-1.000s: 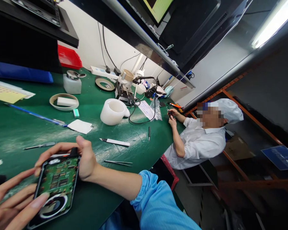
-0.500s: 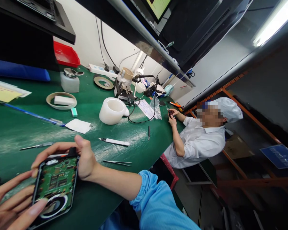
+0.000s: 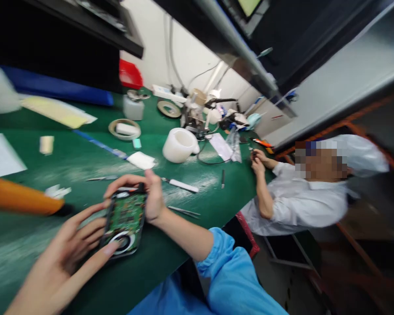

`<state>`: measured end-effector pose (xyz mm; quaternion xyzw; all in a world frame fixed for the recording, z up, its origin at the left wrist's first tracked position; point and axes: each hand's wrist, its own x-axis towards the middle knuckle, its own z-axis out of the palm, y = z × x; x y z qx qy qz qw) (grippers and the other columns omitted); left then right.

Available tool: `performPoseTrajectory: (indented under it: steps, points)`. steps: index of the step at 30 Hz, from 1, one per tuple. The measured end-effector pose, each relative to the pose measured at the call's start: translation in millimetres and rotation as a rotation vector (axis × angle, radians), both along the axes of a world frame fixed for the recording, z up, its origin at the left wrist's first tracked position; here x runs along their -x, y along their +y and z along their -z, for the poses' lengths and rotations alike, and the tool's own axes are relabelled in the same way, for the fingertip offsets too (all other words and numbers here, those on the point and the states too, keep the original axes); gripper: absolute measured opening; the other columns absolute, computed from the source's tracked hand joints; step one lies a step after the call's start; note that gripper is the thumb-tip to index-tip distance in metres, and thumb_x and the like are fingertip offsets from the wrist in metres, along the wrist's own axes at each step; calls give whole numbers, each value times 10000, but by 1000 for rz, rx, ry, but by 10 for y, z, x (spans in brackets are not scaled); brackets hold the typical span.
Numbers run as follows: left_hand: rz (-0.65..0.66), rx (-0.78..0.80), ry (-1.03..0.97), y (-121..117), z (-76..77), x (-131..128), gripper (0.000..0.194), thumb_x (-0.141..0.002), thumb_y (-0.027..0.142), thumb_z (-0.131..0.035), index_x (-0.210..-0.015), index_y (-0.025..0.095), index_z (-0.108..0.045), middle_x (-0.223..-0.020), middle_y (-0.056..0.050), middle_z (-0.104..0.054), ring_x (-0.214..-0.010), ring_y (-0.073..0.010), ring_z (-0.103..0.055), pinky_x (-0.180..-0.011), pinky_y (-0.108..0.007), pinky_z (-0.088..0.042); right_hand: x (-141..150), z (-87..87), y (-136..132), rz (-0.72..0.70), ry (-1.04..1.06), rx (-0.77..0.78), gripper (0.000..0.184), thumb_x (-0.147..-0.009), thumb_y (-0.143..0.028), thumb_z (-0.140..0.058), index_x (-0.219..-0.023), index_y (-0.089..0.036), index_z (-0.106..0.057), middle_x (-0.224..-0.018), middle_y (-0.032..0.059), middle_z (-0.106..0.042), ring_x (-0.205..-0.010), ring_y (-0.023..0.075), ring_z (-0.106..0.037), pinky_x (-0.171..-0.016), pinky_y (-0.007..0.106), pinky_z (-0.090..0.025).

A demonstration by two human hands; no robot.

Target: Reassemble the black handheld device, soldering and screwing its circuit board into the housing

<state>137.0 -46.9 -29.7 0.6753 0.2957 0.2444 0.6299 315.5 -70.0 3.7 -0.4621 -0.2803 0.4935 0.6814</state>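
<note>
An opened device with a green circuit board (image 3: 126,213) and a round, white-ringed part at its lower end is held between both my hands above the green table. My left hand (image 3: 75,249) grips its lower left side, the thumb resting on the ring. Around the upper right edge and corner, my right hand (image 3: 153,197) is closed. Just beyond lie a white-handled craft knife (image 3: 183,185), a pair of tweezers (image 3: 184,212) and a thin metal tool (image 3: 101,178).
A blurred orange-handled tool (image 3: 22,197) lies at left. Tape rolls (image 3: 180,145), a white dispenser bottle (image 3: 133,107) and a red bin (image 3: 130,74) stand farther back. At right sits a co-worker (image 3: 298,197) in white, holding a small dark object. A shelf (image 3: 249,57) overhangs the table.
The camera view has swung left, so everything sits farther right in the picture. The orange-handled tool and a white paper have come into view. Both hands still hold the device.
</note>
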Motion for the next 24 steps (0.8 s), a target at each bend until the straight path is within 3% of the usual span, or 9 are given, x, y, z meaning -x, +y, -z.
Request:
performPoseTrajectory:
  steps: [2,4,10,15,20,24]
  points:
    - [72,195,-76,23,-65,39,669,-933,684,-798,-1469,362,-557,-1179,-37,-800,-1033,-248,-806,-946,-355,-678,44,-109,-49,71,-12,-22,800,-776,-987,-541,-699,-218,-748,-686,55,-679,-651,192,-579,-684,341,-533]
    - [157,264,-132,80,-129,42,716,-890,567,-879,-1461,297,-542,-1150,-60,-784,-1003,-229,-795,-896,-315,-660,34,-160,-67,74,-9,-8,783,-806,-958,-577,-711,-205,-767,-669,51,-686,-629,180,-593,-667,319,-519]
    - [254,211,-211,230,-171,26,643,-954,274,-792,-1520,261,-486,-1154,-61,-730,-1026,-174,-746,-947,-287,-613,-18,-165,-10,61,-24,-13,755,-832,-936,-588,-733,-211,-772,-659,52,-687,-619,196,-610,-620,325,-522]
    - [301,190,-260,244,-127,72,626,-993,268,-766,-1546,280,-473,-1205,-85,-735,-1084,-204,-763,-959,-325,-635,27,-213,-6,81,-61,3,752,-830,-939,-561,-707,-223,-756,-614,51,-657,-606,211,-625,-608,344,-532]
    - [389,317,-268,250,-87,81,690,-994,312,-786,-1577,288,-420,-1321,-132,-739,-1131,-253,-795,-1001,-402,-663,37,-200,-6,115,-68,23,768,-850,-937,-518,-708,-221,-756,-662,70,-697,-609,199,-623,-601,339,-530]
    - [418,300,-249,193,-92,75,753,-978,222,-767,-1592,292,-337,-1315,-137,-746,-1069,-234,-801,-939,-368,-673,62,-192,-4,114,-58,47,760,-854,-930,-519,-713,-223,-760,-675,71,-708,-618,204,-636,-601,341,-537]
